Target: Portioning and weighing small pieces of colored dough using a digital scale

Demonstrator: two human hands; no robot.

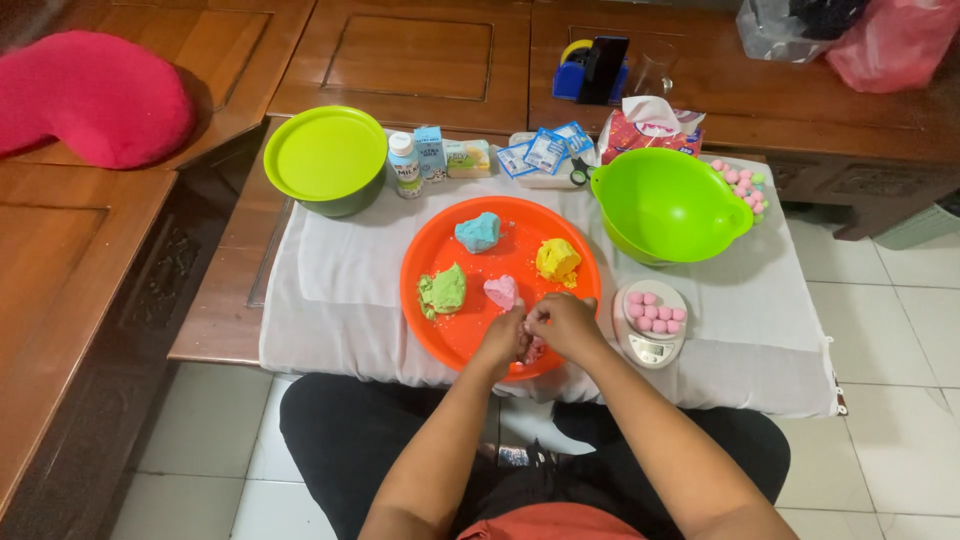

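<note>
small pink dough piece (532, 347) (mostly hidden) between both hands, above orange tray's (445, 335) near edge

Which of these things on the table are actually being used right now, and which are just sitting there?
In use: left hand and right hand pinching a pink bit over the orange tray; pink dough, green dough, blue dough, yellow dough; scale with pink balls.

Lying about: green bowl, lidded bowl, milk bottle, tissues, red cushion.

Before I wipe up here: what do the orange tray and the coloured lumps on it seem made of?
The orange tray looks like moulded plastic, smooth with a slight sheen. The blue lump, yellow lump and green lump look like soft dough: matte, irregular, crumbly-edged.
</note>
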